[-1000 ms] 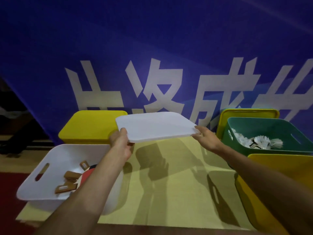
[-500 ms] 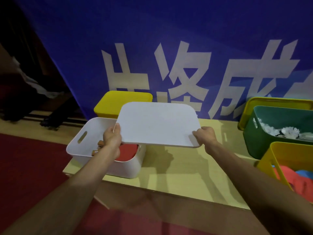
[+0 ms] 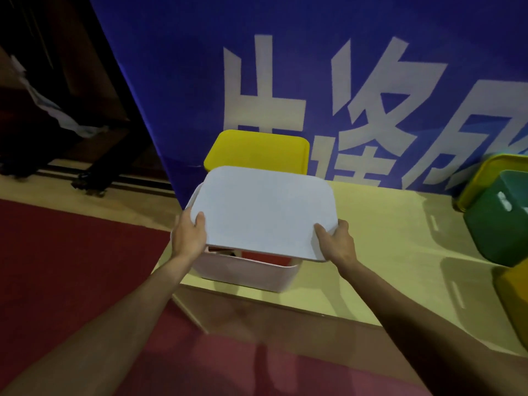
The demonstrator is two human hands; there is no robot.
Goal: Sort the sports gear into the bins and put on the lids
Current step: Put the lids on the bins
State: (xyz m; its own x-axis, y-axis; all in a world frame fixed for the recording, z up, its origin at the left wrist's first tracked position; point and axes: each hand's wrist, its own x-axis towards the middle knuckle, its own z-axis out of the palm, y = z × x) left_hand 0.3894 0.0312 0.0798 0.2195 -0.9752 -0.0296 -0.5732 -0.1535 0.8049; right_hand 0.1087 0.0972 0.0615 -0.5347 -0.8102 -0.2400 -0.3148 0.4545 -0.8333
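Item: white lid [image 3: 265, 212], flat, rectangular with rounded corners, held over a white bin [image 3: 248, 271] that stands at the left end of a pale wooden worktop [image 3: 400, 252]. The lid covers nearly the whole opening. Its near edge stands clear of the bin's front rim, leaving a narrow gap, and a sliver of something red [image 3: 264, 256] shows inside through that gap. Whether the far edge touches the rim cannot be told. Left hand [image 3: 190, 238]: grip clamped on the lid's near left corner, thumb on top, fingers hidden beneath. Right hand [image 3: 337, 244]: grip clamped on the near right corner, thumb on top, fingers curled under the edge. Both bare forearms reach in from the lower corners of the view. Behind the white bin, just beside it: a yellow bin [image 3: 257, 151] with its yellow lid seated, backed against a blue banner [image 3: 185, 81] bearing large white characters. Right end of the worktop, well apart from the white bin: a green bin [image 3: 497, 224], open, partly cut off by the frame edge, with a white patch showing at its inner wall, too small to identify. A yellow lid [image 3: 477, 178] stands on edge behind it, leaning toward the banner. At the lower right edge: part of another yellow container [image 3: 514, 298], mostly out of view. Below and left of the worktop: red carpet [image 3: 71, 267] over a light floor, with dark furniture in the far left background
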